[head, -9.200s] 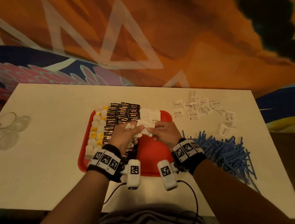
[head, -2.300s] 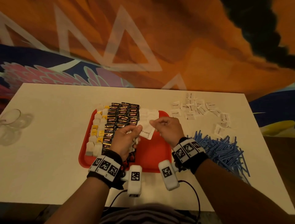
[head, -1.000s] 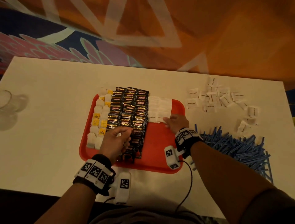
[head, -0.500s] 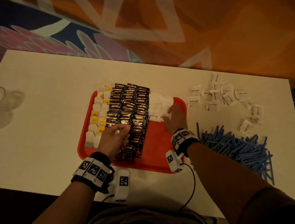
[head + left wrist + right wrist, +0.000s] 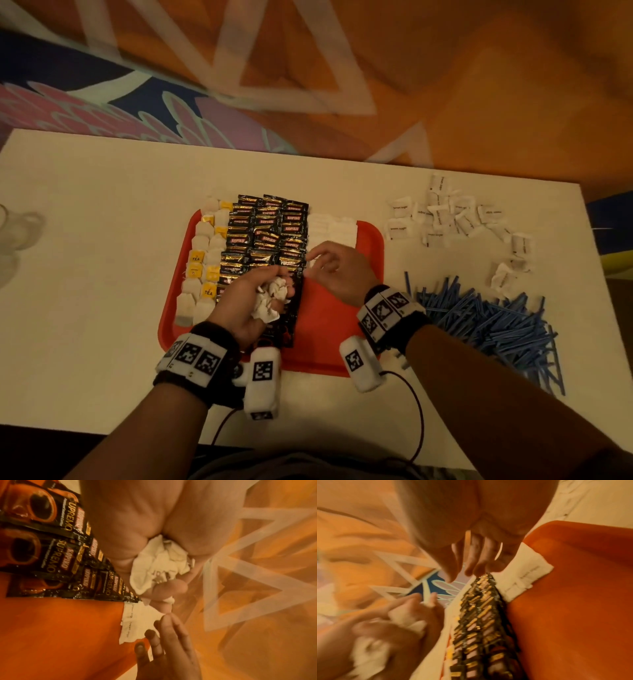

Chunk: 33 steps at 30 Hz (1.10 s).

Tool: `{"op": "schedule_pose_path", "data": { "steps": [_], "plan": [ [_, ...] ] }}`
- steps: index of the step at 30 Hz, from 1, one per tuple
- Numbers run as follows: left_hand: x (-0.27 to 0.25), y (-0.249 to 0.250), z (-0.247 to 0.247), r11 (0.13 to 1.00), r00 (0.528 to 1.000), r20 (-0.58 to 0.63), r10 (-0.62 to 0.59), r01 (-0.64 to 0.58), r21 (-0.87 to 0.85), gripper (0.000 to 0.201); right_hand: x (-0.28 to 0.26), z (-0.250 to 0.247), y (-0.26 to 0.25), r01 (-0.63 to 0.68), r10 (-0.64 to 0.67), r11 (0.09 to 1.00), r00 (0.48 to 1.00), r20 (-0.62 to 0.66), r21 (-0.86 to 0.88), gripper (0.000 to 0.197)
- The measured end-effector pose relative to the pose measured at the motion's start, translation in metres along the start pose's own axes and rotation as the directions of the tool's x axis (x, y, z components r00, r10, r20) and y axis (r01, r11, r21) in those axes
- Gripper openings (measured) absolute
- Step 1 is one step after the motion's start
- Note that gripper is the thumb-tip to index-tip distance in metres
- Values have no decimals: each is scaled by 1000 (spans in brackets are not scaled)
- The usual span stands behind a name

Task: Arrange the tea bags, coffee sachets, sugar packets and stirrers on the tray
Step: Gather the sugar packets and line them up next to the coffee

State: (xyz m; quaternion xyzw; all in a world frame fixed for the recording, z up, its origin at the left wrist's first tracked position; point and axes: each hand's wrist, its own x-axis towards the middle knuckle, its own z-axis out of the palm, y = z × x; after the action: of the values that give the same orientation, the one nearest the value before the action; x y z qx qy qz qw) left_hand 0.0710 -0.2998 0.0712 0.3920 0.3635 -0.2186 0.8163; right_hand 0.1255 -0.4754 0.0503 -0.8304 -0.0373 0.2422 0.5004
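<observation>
A red tray (image 5: 342,329) holds tea bags (image 5: 202,270) on its left, black coffee sachets (image 5: 270,233) in the middle and a block of white sugar packets (image 5: 334,228) at its back right. My left hand (image 5: 246,298), palm turned up over the near sachets, grips a crumpled bunch of sugar packets (image 5: 267,305), also clear in the left wrist view (image 5: 159,563). My right hand (image 5: 320,262) hovers beside the laid sugar packets (image 5: 137,622) with relaxed fingers (image 5: 171,632) and holds nothing. Blue stirrers (image 5: 486,322) lie heaped on the table right of the tray.
Loose sugar packets (image 5: 445,219) are scattered on the white table (image 5: 85,308) at the back right. A clear glass (image 5: 13,233) stands at the far left edge. Wrist-camera cables (image 5: 416,421) trail near the front edge. The tray's right half (image 5: 573,601) is bare red.
My right hand has drawn back from the sugar block toward the left hand, empty. My left hand has turned palm up, showing its bunch of packets.
</observation>
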Motion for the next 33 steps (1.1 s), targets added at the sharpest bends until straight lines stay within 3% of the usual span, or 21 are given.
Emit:
{"op": "schedule_pose_path", "data": {
  "steps": [5,10,13,18,21,24,30,33],
  "plan": [
    [-8,2,17,999,999,38,19,-21,38,19,-26,-1,-26,120,-124,992,978,166,32,23],
    [-20,4,30,996,998,65,22,-27,86,18,-41,-14,-27,216,-213,976,965,155,4,31],
    [-25,6,34,995,994,108,20,-30,96,20,-51,-16,-31,272,-270,962,961,67,-26,24],
    [-40,6,44,991,985,172,23,-45,123,39,-61,-21,-39,209,-202,977,972,-117,49,8],
    [-44,3,42,943,976,166,143,-186,277,53,-65,-28,-44,116,-99,983,988,-122,143,3],
    [-45,-3,38,833,944,189,270,-327,445,43,-69,-33,-48,75,-60,987,992,-108,142,2],
    [-44,-8,38,869,936,109,335,-352,349,21,-78,-37,-48,36,37,960,966,-255,276,10],
    [-47,-11,39,864,927,134,350,-375,336,12,-83,-34,-51,-6,50,954,989,-139,300,19]
  ]
}}
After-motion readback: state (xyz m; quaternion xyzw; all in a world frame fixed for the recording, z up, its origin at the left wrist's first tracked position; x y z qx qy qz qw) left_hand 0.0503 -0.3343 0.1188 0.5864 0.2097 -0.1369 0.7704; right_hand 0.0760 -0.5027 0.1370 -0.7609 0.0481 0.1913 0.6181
